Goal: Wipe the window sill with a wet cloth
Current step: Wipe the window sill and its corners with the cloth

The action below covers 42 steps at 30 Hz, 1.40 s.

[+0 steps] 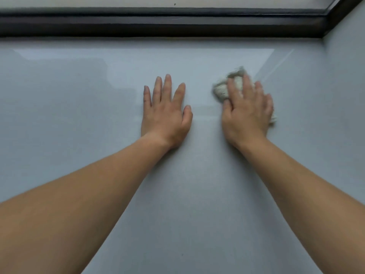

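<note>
Hands apart: left hand (166, 111) flat, fingers straight, on glossy pale-grey window sill (79, 119); right hand (247, 112) presses crumpled off-white cloth (223, 89) on sill's right side. Prob. mid-wipe, done vs. left unclear.

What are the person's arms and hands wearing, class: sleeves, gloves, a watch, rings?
Nothing that shows. The left hand and right hand have no gloves, no visible rings, and no watch at the wrists. The left forearm and right forearm are uncovered to the picture's edge; no sleeve is in view.
</note>
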{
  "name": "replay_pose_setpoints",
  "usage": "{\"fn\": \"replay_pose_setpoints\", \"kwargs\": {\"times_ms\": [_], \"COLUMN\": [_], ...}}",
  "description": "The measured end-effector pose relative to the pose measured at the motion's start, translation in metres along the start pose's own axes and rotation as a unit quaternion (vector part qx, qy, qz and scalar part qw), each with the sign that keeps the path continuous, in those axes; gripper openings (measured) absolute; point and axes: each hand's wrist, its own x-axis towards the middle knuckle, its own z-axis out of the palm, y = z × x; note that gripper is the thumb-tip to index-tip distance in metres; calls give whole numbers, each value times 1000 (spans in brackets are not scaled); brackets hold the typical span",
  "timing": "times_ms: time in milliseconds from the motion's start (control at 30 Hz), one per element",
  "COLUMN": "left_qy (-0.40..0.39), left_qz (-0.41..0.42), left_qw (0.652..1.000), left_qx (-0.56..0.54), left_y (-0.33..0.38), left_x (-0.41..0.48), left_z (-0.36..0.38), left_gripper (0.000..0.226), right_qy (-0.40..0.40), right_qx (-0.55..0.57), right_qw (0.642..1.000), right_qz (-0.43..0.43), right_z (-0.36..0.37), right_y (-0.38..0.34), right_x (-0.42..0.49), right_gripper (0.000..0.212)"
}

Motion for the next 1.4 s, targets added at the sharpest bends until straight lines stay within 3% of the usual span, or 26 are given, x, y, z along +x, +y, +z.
{"fn": "replay_pose_setpoints", "kwargs": {"times_ms": [100, 167, 267, 367, 400, 500, 567, 700, 733, 833, 933, 1167, 1267, 1333, 1400], "left_qy": [3, -2, -14, -11, -8, 4, 3, -3, -2, 0, -8, -28, -24, -20, -20], "left_qz": [3, 2, 0, 0, 0, -2, -1, -1, -2, 0, 5, 9, 7, 6, 8], "left_qw": [1000, 1000, 1000, 1000, 1000, 1000, 1000, 1000, 1000, 1000, 1000, 1000, 1000, 1000, 1000], "left_qx": [3, 0, -3, -2, -1, -1, -1, -5, -3, 0, 8, 9, 9, 8, 6], "left_y": [1, 1, 2, 0, 0, -1, -1, -2, -2, -2, -3, -4, -4, -4, -4], "left_x": [-1, 0, -1, 0, 0, 0, -1, -1, -1, -1, -1, -1, 0, 0, 0], "left_z": [-1, -3, -5, -4, -4, -2, -2, -2, -2, -3, -4, -6, -6, -6, -6], "left_gripper": [65, 66, 65, 66, 66, 66, 66, 66, 66, 66, 65, 64, 64, 64, 63], "right_qy": [-47, -61, -26, 6, 1, -35, -59, -29, -29, -52, -62, 13, 40, 29, -6], "right_qx": [-13, -20, -8, 6, 6, -3, -6, -1, -4, -20, -20, -22, -17, -17, -17], "right_qw": [984, 977, 997, 997, 998, 986, 976, 998, 998, 981, 978, 1000, 994, 997, 999], "right_qz": [-169, -201, -71, 73, 55, -160, -211, -56, -62, -187, -197, -2, 104, 66, -48], "right_z": [1, -6, -12, -3, 3, 11, 4, 4, 7, 12, 6, -23, -23, -17, -16], "right_y": [0, 16, 32, -3, -21, -40, -24, -30, -42, -61, -41, 76, 77, 61, 62], "right_x": [-11, 11, 54, 61, 55, 42, 62, 103, 106, 103, 111, 123, 110, 84, 55], "right_gripper": [53, 55, 55, 54, 54, 52, 52, 51, 51, 50, 51, 54, 54, 55, 54]}}
